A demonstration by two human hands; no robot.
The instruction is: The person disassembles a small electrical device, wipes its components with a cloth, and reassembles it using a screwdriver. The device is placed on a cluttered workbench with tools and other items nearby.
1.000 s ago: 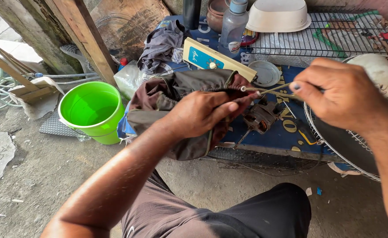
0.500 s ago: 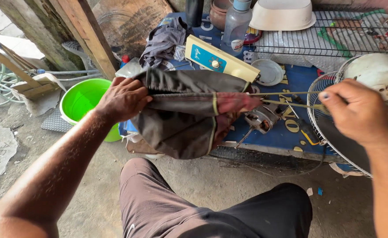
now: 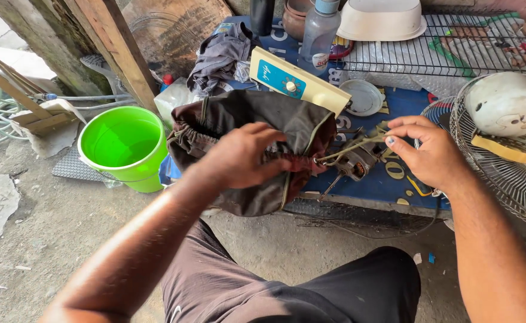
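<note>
My left hand [image 3: 242, 157] grips a dark brown drawstring bag [image 3: 233, 116] near its gathered reddish mouth, holding it in front of my knees. A pale drawstring cord [image 3: 352, 146] runs out of the bag's mouth to the right. My right hand [image 3: 427, 152] pinches that cord between thumb and fingers. Just below the cord, a small grey electric motor [image 3: 358, 162] lies on the blue mat [image 3: 388, 185].
A bright green bucket [image 3: 125, 143] stands at the left on the concrete. A fan's wire guard [image 3: 514, 191] with a white hub [image 3: 505, 104] lies at the right. Behind are a plastic bottle [image 3: 320, 33], a white basin [image 3: 382, 18], a wire rack [image 3: 472, 48], a cream panel [image 3: 299, 87] and wooden posts [image 3: 113, 48].
My left hand slid from the bag's left end to its gathered mouth. My right hand came in closer and the cord went slacker.
</note>
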